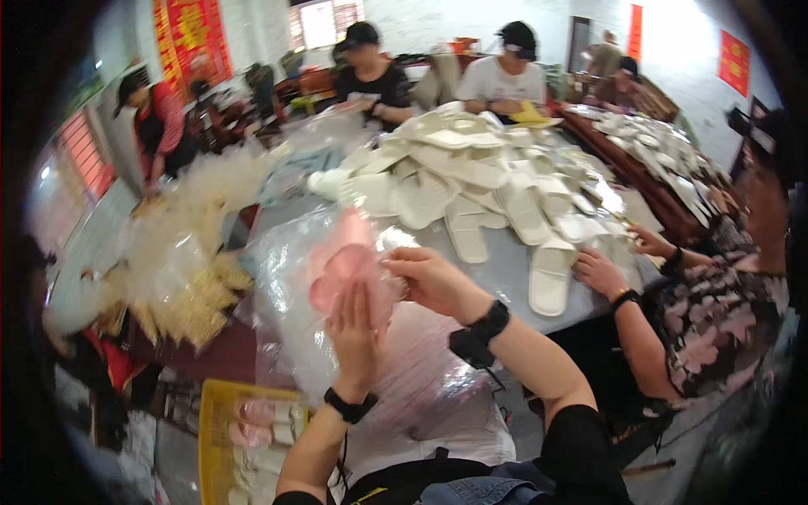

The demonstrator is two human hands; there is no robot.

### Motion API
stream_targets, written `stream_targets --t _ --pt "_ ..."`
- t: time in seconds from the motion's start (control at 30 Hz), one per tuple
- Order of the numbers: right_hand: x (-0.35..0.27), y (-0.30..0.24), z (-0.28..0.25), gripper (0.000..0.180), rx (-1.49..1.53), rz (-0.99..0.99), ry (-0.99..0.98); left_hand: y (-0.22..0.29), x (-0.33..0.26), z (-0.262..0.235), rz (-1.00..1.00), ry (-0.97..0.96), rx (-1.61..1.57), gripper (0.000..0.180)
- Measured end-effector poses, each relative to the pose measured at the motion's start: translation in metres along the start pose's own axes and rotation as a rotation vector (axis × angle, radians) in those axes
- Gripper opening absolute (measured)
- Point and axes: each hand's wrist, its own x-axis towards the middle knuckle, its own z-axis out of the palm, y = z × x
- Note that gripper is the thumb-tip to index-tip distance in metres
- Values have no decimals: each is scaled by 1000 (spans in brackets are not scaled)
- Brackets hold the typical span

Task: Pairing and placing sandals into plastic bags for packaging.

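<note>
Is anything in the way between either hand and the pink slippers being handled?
No solid obstacle shows. The left hand lies over the pink slippers, and the right hand is at their right edge. Clear plastic shows around them; blur hides whether it comes between.

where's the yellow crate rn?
Head view, lower left: the yellow crate sits just left of the person's left forearm, with pink slippers and white ones inside.

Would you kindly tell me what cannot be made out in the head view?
In the head view:
Pink, rounded footwear: partly hidden by the left hand, outline blurred.
Right hand: what it pinches, if anything, is too blurred to tell.
Yellow, rectangular plastic crate: near end cut off by the lower edge.
</note>
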Motion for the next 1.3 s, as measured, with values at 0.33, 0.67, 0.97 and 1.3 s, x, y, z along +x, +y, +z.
stream_targets --t 0.33,0.67,0.97,1.3 --pt "-17 63 -36 57 -922 -395 150 -51 21 -91 -402 11 -527 37" --pt "-3 99 -70 34 -1123 -447 175 -102 -45 -282 -808 499 -1324 34" --pt "-15 88 -59 33 -1284 -482 142 -133 -184 -329 -943 808 -517 30" --pt "-14 88 -56 32 -1532 -565 118 -275 -347 -95 -1190 141 12 37"
